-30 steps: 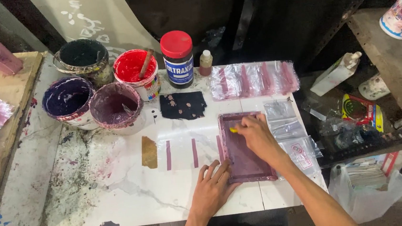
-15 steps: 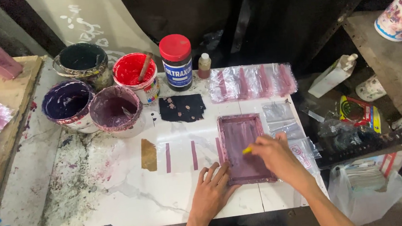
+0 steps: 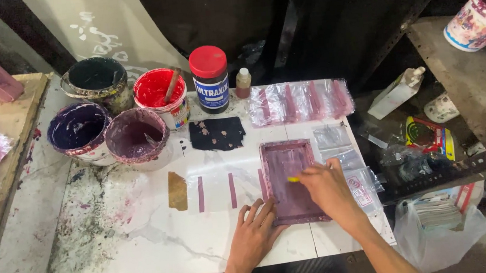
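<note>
A small purple-stained screen frame lies flat on the white marble-patterned table. My right hand holds a small yellow squeegee against the mesh at about mid-frame. My left hand lies flat with fingers spread, pressing on the frame's lower left corner. To the left of the frame a clear plastic bag with purple printed stripes lies on the table.
Several ink tubs stand at the back left: dark green, red with a stick, dark purple, mauve. A red-lidded jar, a small bottle, a dark rag, printed bags and blank bags lie nearby.
My right hand dragged the yellow squeegee from the frame's top edge down toward me, to about mid-frame. My left hand stayed pressed on the frame's corner.
</note>
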